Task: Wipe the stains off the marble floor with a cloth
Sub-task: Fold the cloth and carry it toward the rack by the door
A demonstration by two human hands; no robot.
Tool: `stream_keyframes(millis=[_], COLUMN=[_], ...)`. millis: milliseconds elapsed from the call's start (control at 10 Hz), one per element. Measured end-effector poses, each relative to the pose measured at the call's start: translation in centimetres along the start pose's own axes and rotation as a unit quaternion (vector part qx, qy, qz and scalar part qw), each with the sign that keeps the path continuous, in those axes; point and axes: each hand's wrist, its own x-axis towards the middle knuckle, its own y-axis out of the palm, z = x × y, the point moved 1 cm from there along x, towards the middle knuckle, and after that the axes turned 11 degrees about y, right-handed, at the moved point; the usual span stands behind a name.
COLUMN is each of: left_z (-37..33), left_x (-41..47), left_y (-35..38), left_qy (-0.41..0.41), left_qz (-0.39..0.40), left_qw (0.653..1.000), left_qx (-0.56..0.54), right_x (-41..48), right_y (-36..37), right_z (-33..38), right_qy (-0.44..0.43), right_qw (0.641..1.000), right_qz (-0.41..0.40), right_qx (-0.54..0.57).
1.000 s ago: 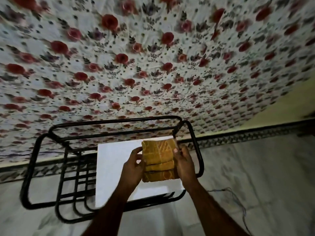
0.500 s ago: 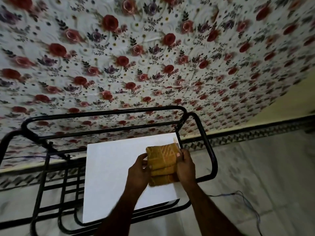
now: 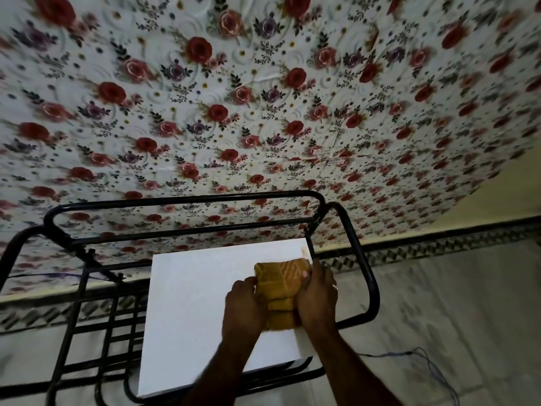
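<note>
A folded mustard-yellow cloth (image 3: 279,284) with a pale pattern lies on a white board (image 3: 199,303) atop a black metal rack (image 3: 364,276). My left hand (image 3: 244,309) grips the cloth's left side with curled fingers. On its right side my right hand (image 3: 317,297) holds it, thumb on top. The pale marble floor (image 3: 439,312) spreads to the right and below the rack.
A mattress with a red rose print (image 3: 263,98) leans against the wall behind the rack. A dark patterned skirting strip (image 3: 439,244) runs along the wall base. A thin wire (image 3: 424,358) lies on the floor at the lower right.
The view has moved closer to the rack. Both hands with the cloth have come down toward the white board's right side.
</note>
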Motion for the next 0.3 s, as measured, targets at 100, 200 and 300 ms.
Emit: stream_keyframes(millis=[100, 200, 300], left_z=[-0.7, -2.2, -4.2], left_x=[-0.2, -1.0, -2.8], left_y=[-1.8, -5.7, -11.3], left_qy=[0.020, 0.058, 0.058], left_qz=[-0.034, -0.108, -0.170], left_qw=[0.998, 0.991, 0.983], left_qx=[0.049, 0.057, 0.028], right_x=[-1.9, -4.2, -7.5], right_y=[-1.0, -2.6, -5.6], right_z=[1.4, 3.9, 7.5], right_qy=[-0.048, -0.068, -0.108], right_qw=[0.997, 0.993, 0.983], right_qz=[0.000, 0.022, 0.033], right_qx=[0.064, 0.097, 0.142])
